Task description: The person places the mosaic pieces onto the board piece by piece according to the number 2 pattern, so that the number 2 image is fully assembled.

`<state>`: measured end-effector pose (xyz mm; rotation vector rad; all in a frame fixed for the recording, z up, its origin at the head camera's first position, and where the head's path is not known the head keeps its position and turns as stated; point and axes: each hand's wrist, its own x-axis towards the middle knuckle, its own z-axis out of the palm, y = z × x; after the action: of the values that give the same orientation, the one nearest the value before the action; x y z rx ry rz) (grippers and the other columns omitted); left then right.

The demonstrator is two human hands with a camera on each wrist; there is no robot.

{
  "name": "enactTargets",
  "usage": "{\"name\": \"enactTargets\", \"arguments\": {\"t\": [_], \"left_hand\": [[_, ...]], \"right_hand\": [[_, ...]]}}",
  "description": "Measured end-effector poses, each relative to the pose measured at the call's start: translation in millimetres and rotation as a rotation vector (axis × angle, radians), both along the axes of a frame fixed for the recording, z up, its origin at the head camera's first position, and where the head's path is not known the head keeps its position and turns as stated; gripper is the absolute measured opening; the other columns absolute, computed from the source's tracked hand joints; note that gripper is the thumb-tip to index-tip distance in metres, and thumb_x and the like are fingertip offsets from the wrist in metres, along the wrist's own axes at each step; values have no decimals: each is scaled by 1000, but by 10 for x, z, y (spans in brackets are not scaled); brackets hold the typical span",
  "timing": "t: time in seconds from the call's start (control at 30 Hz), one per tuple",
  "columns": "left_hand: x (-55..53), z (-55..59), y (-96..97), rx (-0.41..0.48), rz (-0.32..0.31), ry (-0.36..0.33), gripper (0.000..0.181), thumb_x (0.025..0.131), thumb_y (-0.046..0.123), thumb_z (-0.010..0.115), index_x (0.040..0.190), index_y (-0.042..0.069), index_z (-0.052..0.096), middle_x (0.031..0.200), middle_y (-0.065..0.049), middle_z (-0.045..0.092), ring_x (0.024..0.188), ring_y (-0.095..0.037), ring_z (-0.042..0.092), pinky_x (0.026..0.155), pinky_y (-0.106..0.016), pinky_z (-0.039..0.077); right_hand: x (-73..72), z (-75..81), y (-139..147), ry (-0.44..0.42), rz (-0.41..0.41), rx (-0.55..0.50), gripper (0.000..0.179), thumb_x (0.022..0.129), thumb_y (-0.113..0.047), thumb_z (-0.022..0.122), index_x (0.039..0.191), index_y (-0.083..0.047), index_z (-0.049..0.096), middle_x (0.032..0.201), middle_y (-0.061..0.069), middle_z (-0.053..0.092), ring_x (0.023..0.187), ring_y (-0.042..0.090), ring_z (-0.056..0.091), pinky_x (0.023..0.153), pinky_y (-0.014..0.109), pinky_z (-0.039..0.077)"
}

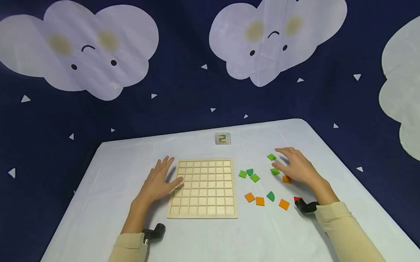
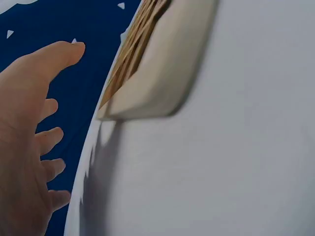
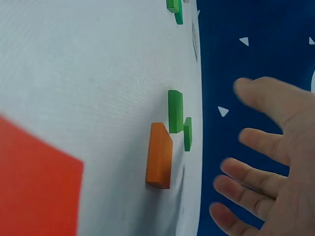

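Observation:
A pale wooden grid board (image 1: 205,189) lies flat on the white table in the head view. My left hand (image 1: 159,181) is spread at its left side, the thumb overlapping the board's left edge in this view; the left wrist view shows its fingers apart, with the board's corner (image 2: 162,93) beyond. Over on the right, my right hand (image 1: 298,166) hovers with parted fingers and nothing between them. Closest to its fingertips are a green tile (image 1: 271,157) and another green tile (image 1: 275,171). An orange square tile (image 3: 159,156) stands out below that hand in the right wrist view.
Between board and right hand lie several loose tiles, among them a dark green quarter-round (image 1: 270,196) and an orange square (image 1: 249,197). A red tile (image 1: 297,199) sits partly behind the right wrist camera. A small card with a patterned figure (image 1: 222,138) is at the back.

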<state>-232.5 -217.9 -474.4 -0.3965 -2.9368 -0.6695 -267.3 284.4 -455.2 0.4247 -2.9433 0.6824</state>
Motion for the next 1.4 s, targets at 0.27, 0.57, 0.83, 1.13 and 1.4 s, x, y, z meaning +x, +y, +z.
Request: {"name": "enactTargets", "arguments": {"t": [0.27,0.57,0.83,1.13,1.4], "left_hand": [[18,-142,113,89,-29,-75,88,85,63,58,152,15,29,156,-10,24,144,-33,13,116,-52,4],[55,-200,134,72,-21,-53,87,82,61,63,149,12,38,154,-6,32,144,-32,16,117,-50,5],[71,-215,122,51,2,-59,88,81,63,62,149,13,37,154,-5,31,144,-30,16,117,-47,4],[78,-212,125,46,5,-61,86,82,61,62,149,13,37,154,-4,31,144,-27,15,117,-46,3],[71,-221,110,46,7,-52,86,82,61,62,149,14,37,154,-4,31,144,-28,15,117,-46,3]], "right_hand": [[-33,-86,38,-74,32,-108,47,85,-33,75,121,-4,65,104,12,62,83,24,53,70,37,46],[94,-156,251,-186,85,-136,45,79,-36,80,111,-8,66,96,4,60,81,19,49,67,29,44],[188,-200,372,-233,140,-180,41,75,-25,83,108,-7,66,88,3,57,79,18,50,64,25,43],[184,-218,394,-259,171,-196,26,77,-10,78,101,-9,68,83,2,56,77,18,51,64,25,44],[164,-205,343,-236,161,-199,26,76,-9,78,101,-7,69,80,1,56,74,17,50,62,24,44]]}}
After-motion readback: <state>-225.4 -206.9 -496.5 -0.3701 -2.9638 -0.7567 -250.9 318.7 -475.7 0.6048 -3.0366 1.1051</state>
